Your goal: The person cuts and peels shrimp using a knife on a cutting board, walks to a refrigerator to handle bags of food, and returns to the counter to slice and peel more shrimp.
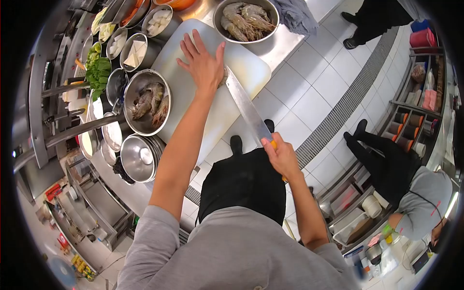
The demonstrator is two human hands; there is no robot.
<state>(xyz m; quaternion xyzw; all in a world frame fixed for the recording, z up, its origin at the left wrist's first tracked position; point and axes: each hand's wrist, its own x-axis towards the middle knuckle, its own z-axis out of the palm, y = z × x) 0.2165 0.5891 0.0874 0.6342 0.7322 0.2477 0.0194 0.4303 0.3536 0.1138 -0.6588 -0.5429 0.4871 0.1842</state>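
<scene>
My left hand [200, 63] reaches over the white cutting board [246, 58], its fingers spread apart. Beside its wrist is a small greyish-brown piece [224, 76], possibly part of a prawn; what lies beneath the palm is hidden. In my right hand [281, 155] is the yellow handle of a large knife [249, 107]. The blade slants up and left, its tip at that piece. Left of the board, a steel bowl [126, 108] holds a few whole prawns [152, 104]. Another bowl [275, 30], at the board's far right corner, holds several prawns [245, 21].
Steel containers with white cut pieces [137, 53] and green leaves [98, 75] line the counter's left side. Stacked bowls [140, 157] stand nearer me. A grey cloth [296, 17] lies at upper right. A co-worker [418, 193] is at the right, beyond the floor drain [338, 111].
</scene>
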